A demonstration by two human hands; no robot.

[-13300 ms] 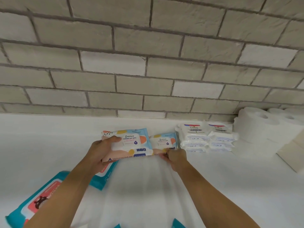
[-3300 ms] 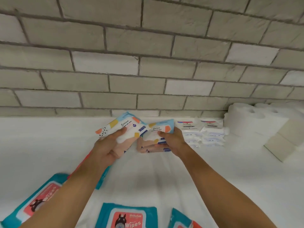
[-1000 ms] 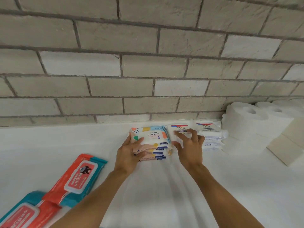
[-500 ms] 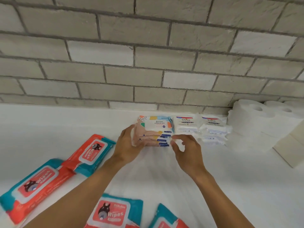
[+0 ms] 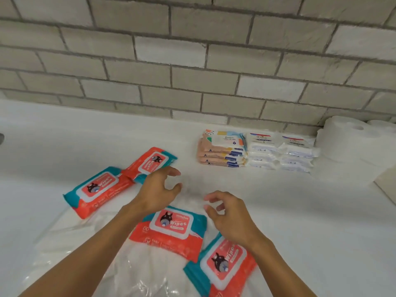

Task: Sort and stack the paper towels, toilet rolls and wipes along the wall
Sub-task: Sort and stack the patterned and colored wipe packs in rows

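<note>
A stack of pastel wipe packs (image 5: 221, 150) stands by the brick wall, touching two stacks of white wipe packs (image 5: 278, 152). White toilet rolls (image 5: 351, 144) stand to their right. Several red-and-teal wipe packs lie loose on the white surface: one far left (image 5: 97, 190), one behind it (image 5: 152, 162), one in front of me (image 5: 171, 230), one at the lower right (image 5: 222, 264). My left hand (image 5: 158, 189) hovers empty with fingers apart, between the loose packs. My right hand (image 5: 227, 213) is also empty, fingers curled apart, above the lower-right pack.
A clear plastic bag (image 5: 90, 249) lies crumpled under the near packs. A beige paper towel block (image 5: 386, 185) shows at the right edge. The grey brick wall (image 5: 192, 71) closes the far side of the white surface (image 5: 300, 221).
Both hands let go of the pastel stack by the wall and drew back toward me. The view tilted down and left, so more red-and-teal packs show.
</note>
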